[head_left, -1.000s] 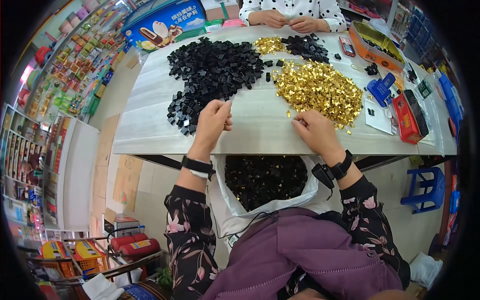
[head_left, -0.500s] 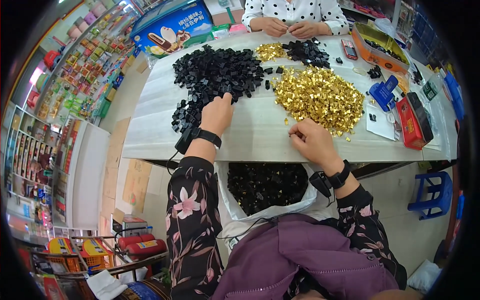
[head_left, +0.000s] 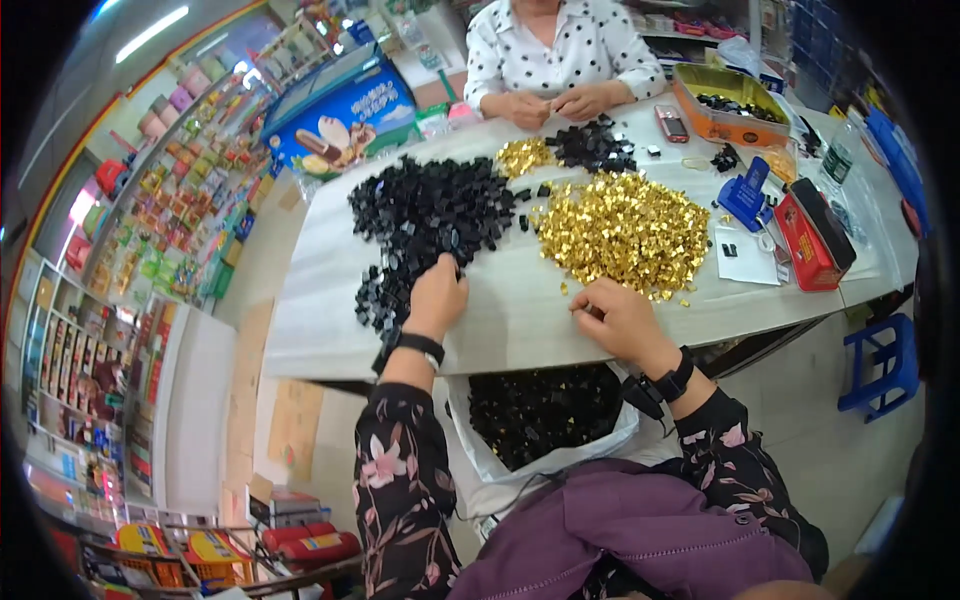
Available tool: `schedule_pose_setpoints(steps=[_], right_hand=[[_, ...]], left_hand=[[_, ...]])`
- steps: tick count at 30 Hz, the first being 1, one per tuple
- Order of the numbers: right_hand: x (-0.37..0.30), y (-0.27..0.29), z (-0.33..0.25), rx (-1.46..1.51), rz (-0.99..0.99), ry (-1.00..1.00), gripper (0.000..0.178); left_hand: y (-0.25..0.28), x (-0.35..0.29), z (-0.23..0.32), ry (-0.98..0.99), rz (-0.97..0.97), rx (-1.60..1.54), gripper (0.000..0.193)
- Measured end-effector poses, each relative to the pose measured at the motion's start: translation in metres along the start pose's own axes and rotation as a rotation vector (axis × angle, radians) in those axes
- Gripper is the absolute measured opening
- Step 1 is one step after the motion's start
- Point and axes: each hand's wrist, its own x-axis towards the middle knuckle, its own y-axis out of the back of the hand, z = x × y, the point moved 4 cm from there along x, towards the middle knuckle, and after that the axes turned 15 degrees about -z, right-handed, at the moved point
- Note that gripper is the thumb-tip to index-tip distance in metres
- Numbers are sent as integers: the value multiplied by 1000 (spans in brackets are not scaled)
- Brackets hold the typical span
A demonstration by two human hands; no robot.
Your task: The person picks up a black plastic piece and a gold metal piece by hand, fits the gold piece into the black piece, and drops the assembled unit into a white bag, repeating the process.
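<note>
My left hand [head_left: 437, 297] rests at the near right edge of a large heap of small black plastic pieces [head_left: 425, 205]. Its fingers are bent together and touch the pieces; what the tips grip, if anything, is hidden. Just below a mound of shiny gold-coloured metal bits [head_left: 622, 235], my right hand [head_left: 617, 318] hovers low over the table [head_left: 510, 320]. Thumb and fingers there are curled into a pinch, and a tiny dark thing may be between them. Beneath the table edge, at my lap, a white sack [head_left: 610, 440] holds many black pieces with gold bits on them.
Across the table, a person in a dotted shirt [head_left: 567, 60] handles something small behind lesser gold [head_left: 522, 157] and black heaps [head_left: 592, 147]. On the right are a phone [head_left: 671, 124], an orange tin [head_left: 735, 122], a blue object [head_left: 745, 195], a red box [head_left: 812, 238] and a blue stool [head_left: 880, 368].
The whole view has tilted upward, so the table and hands sit lower in it. Both hands stay near the same heaps, with their fingers still bent.
</note>
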Motion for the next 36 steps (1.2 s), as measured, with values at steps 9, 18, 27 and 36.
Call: schedule_pose_setpoints(steps=[9, 18, 27, 36], right_hand=[[-8, -3, 1, -127, 7, 108, 6], [1, -12, -4, 126, 15, 105, 8], [-12, -41, -31, 897, -370, -5, 15], [-16, -51, -24, 968, -490, -102, 14]], left_hand=[[-5, -34, 13, 57, -182, -119, 33], [1, -104, 71, 21, -110, -1040, 20], [-50, -134, 101, -202, 32, -997, 22], [-44, -143, 103, -124, 4, -1096, 21]])
